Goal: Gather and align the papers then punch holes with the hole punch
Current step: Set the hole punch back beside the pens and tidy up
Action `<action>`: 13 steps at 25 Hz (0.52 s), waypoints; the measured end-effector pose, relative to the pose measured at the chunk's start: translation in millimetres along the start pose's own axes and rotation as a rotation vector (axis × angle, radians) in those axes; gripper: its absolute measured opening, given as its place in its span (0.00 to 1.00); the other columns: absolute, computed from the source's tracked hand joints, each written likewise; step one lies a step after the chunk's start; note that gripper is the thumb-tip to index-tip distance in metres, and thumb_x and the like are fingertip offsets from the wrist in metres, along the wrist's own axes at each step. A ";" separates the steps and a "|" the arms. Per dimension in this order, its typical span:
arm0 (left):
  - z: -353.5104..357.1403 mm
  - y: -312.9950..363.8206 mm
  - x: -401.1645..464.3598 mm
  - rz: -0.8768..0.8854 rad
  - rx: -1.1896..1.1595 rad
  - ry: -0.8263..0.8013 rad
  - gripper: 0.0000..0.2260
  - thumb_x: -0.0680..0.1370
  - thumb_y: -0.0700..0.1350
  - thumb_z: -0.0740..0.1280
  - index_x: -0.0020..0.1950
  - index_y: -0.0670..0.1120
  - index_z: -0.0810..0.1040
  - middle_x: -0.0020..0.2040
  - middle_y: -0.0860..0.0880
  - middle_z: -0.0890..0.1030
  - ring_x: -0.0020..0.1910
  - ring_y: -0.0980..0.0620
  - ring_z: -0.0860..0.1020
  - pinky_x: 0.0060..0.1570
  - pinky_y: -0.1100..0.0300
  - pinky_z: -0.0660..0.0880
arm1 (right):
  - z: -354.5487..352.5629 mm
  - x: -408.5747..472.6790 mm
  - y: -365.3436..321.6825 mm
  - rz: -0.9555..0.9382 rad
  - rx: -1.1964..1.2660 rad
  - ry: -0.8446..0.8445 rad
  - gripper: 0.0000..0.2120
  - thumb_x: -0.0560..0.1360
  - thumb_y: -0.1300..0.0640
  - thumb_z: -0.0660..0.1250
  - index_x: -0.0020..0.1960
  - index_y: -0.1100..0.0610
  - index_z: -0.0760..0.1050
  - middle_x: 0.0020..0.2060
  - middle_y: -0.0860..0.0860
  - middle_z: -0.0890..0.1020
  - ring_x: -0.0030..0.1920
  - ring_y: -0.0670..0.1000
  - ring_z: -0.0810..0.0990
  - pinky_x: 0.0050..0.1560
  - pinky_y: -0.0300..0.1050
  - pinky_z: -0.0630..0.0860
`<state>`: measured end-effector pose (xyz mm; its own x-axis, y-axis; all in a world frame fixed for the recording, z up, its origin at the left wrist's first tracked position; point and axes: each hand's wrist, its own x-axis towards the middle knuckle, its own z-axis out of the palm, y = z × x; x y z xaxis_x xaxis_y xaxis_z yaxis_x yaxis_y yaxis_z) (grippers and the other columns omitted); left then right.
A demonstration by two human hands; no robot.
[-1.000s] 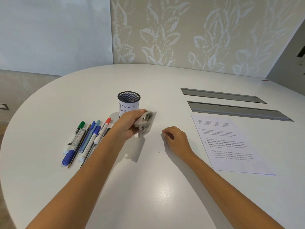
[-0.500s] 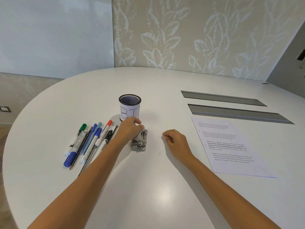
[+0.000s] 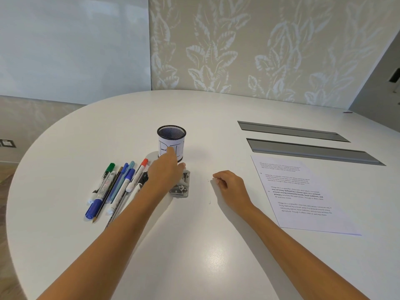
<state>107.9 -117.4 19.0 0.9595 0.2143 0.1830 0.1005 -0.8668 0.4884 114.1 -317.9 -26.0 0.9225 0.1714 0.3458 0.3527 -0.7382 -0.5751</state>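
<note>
**Operator:** Papers (image 3: pixel 303 191), printed sheets stacked flush, lie flat on the white table (image 3: pixel 194 256) to my right, just below two grey cable slots (image 3: pixel 313 151). The hole punch (image 3: pixel 180 185), small and metal, sits on the table by my left hand (image 3: pixel 166 172).

**Desk:** State of the hands?

**Operator:** Left hand lies over the punch's far end, fingers extended toward the mesh pen cup (image 3: pixel 171 141); whether they grip the punch, I cannot tell. Right hand (image 3: pixel 229 185) rests on the table, fingers loosely curled, holding nothing, well apart from the sheets.

**Desk:** Risks?

**Operator:** I judge three. The tabletop is glossy and smooth, so thin paper could slide and the stack fan out when I reach for it. The punch is hard, compact and shiny; a careless nudge could skid it into the markers (image 3: pixel 121 187) lying beside it, round-barrelled and liable to roll. The light mesh cup stands just beyond my fingers and could tip.
</note>
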 end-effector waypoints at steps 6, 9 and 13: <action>8.5 22.5 -66.1 0.375 0.203 -0.015 0.12 0.79 0.43 0.56 0.59 0.44 0.73 0.56 0.47 0.74 0.58 0.44 0.72 0.46 0.50 0.74 | 8.2 5.0 -7.7 -0.108 -0.096 -0.126 0.09 0.77 0.59 0.62 0.50 0.58 0.81 0.52 0.51 0.83 0.56 0.52 0.78 0.61 0.47 0.72; 24.5 14.1 -90.3 0.521 0.355 -0.137 0.11 0.80 0.43 0.54 0.57 0.43 0.73 0.57 0.47 0.74 0.54 0.46 0.73 0.42 0.55 0.71 | 7.8 2.7 -6.9 -0.204 -0.173 -0.238 0.12 0.78 0.64 0.60 0.58 0.60 0.78 0.58 0.53 0.80 0.60 0.52 0.76 0.63 0.44 0.70; 34.6 0.4 -98.1 0.552 0.313 -0.111 0.14 0.81 0.43 0.53 0.63 0.43 0.71 0.63 0.47 0.73 0.58 0.47 0.73 0.51 0.55 0.74 | -2.8 -19.9 -7.0 -0.336 -0.244 -0.217 0.15 0.75 0.69 0.62 0.60 0.62 0.78 0.57 0.56 0.81 0.59 0.55 0.77 0.60 0.44 0.73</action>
<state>22.9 -154.4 -28.2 0.9117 -0.3343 0.2389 -0.3600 -0.9301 0.0725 92.8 -318.0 -26.8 0.7842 0.5404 0.3049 0.6142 -0.7460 -0.2573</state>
